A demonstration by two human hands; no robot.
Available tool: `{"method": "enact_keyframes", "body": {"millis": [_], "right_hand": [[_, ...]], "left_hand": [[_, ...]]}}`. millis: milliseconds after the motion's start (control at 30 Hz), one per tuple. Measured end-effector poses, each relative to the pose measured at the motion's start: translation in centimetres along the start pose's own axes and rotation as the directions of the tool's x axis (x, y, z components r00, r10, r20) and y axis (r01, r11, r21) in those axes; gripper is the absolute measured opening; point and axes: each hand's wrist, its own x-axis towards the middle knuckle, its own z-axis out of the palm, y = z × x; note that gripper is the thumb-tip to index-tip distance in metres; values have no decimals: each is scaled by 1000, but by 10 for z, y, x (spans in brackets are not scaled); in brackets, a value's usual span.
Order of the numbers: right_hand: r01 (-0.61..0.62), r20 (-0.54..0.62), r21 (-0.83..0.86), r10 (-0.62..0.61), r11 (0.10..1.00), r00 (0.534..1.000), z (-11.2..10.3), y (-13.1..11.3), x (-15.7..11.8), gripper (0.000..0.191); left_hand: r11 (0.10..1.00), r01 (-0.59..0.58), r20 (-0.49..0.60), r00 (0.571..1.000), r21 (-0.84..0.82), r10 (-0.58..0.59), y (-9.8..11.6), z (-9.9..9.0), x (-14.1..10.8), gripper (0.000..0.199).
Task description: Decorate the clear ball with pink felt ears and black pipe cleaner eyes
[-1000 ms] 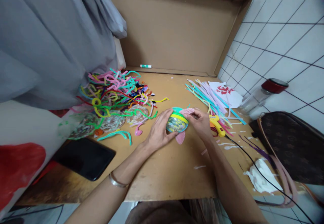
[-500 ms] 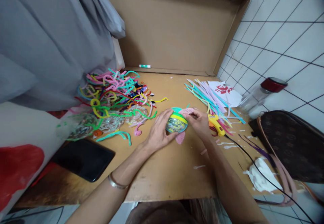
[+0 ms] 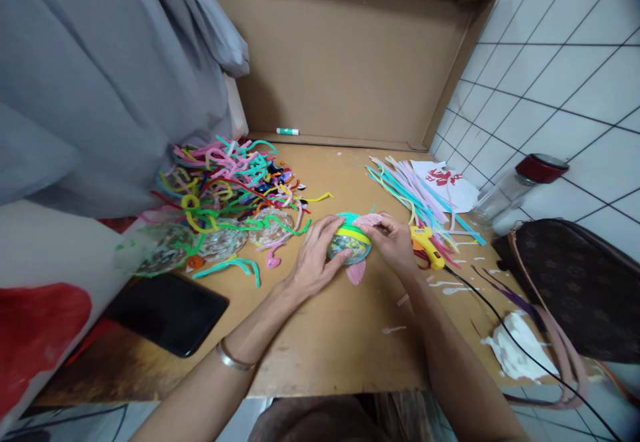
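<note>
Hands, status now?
Left hand: closed, holding the round craft piece by its side.
Right hand: closed, fingertips on the upper pink piece.

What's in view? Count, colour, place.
ball: 1, green, yellow, clear, centre
pieces: 2, pink, against ball
tangle: uncounted strips, mixed colours, left
bundle: uncounted strips, pastel, right
discs: about 3, clear, by tangle
glue gun: 1, yellow, right
phone: 1, black, left
unclear item: 1, red-white, left
box: 1, brown, back
tube: 1, green, white, at box
paper: 1, white, red, right
bottle: 1, clear, red lid, right
bag: 1, brown, right
tissue: 1, white, lower right
table: 1, tan, centre
cloth: 1, grey, left
tiles: uncounted, white, right
bracelet: 1, silver, left wrist
left hand: 1, bare, on ball
right hand: 1, bare, on upper piece
</note>
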Motion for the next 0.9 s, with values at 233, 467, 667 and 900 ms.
{"method": "enact_keyframes", "body": {"millis": [233, 467, 667, 900], "right_hand": [[13, 17, -12, -13, 1000, 1000, -1, -1, -1, 11], [37, -7, -54, -37, 998, 999, -3, 3, 3, 13], [47, 6, -49, -47, 998, 999, -2, 3, 3, 14], [17, -24, 11, -17, 1000, 1000, -2, 6, 6, 13]], "left_hand": [[999, 32, -9, 999, -12, -32, 1, 2, 4, 54], [996, 92, -26, 995, -14, -93, 5, 4, 16, 52], [985, 157, -9, 987, -66, -158, 4, 5, 31, 47], [968, 227, -18, 973, -103, -230, 8, 12, 38, 41]]}}
